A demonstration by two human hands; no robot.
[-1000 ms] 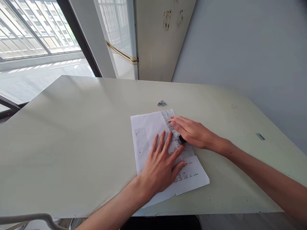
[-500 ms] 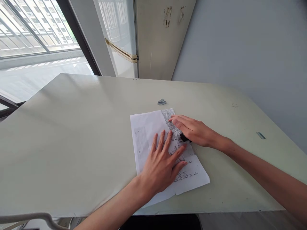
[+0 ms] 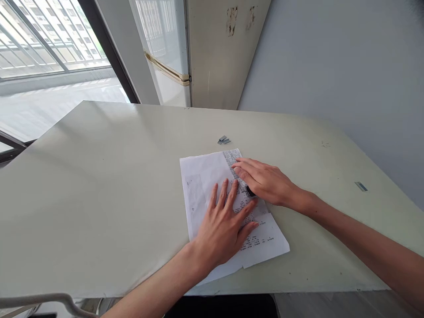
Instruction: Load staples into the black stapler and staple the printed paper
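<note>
Printed paper sheets lie overlapping on the table, some blank-faced and some with rows of small print. My left hand rests flat on them, fingers spread. Over their right edge, my right hand is closed down on a small black stapler, its fingers pointing to the left. Only the stapler's dark front end shows, between the two hands; the rest is hidden under my right palm. Just beyond the papers is a small pile of grey staple strips.
Another short staple strip lies on the pale table at the right. Behind the table stand a refrigerator and a grey wall. A grey curved tube shows at the lower left, beside the table's front edge.
My right hand has pressed slightly lower onto the stapler, and less of its front end shows. My left hand and the papers have stayed in place.
</note>
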